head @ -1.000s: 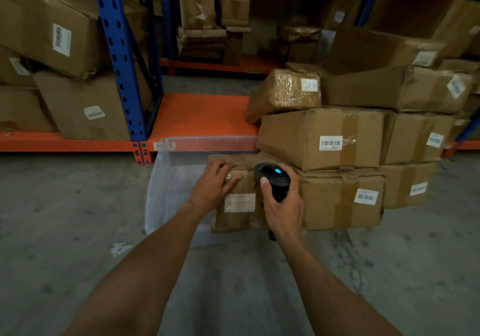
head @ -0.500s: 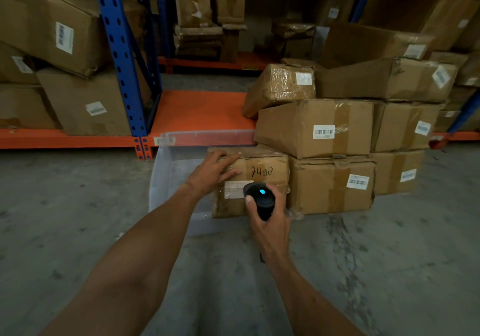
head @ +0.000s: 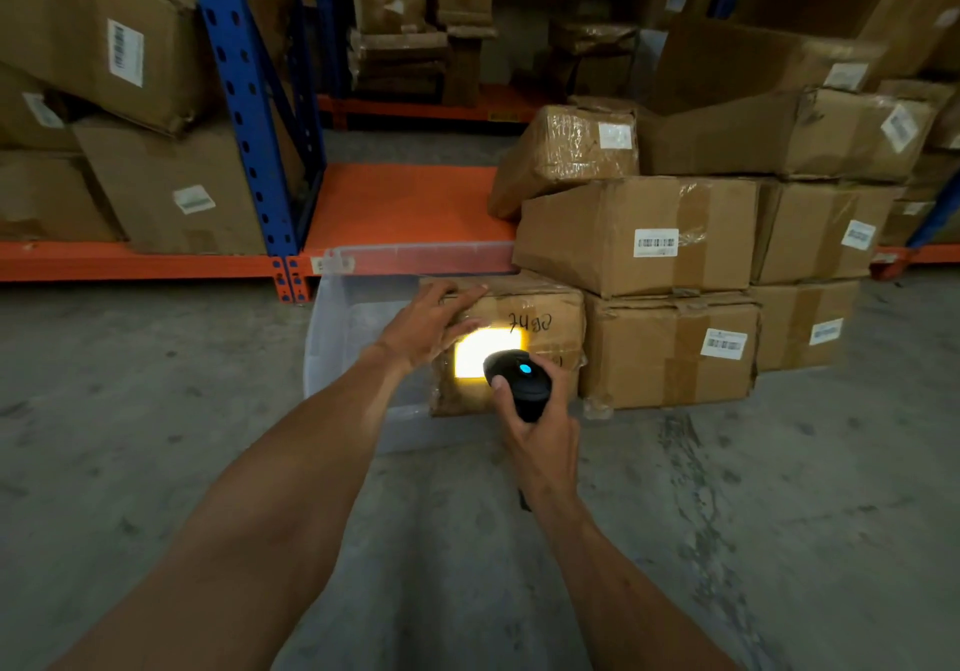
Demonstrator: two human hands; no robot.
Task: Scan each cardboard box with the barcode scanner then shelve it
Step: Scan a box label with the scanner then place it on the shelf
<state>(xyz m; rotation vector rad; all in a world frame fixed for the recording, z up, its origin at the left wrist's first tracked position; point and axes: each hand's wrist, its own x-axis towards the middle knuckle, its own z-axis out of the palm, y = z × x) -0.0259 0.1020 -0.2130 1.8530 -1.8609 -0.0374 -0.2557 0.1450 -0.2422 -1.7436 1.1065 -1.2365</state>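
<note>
While the left hand [head: 426, 325] lay flat with straight fingers on the top front edge of the cardboard box [head: 540, 322] standing in the clear bin [head: 332, 338] on the floor, the right hand's grip closed round the barcode scanner [head: 519, 382], just before the box's brightly lit label [head: 480, 353].

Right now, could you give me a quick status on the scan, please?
Left hand flat on box marked 7480. Right hand grips scanner, label lit. Clear bin alongside, nothing blocking.
</note>
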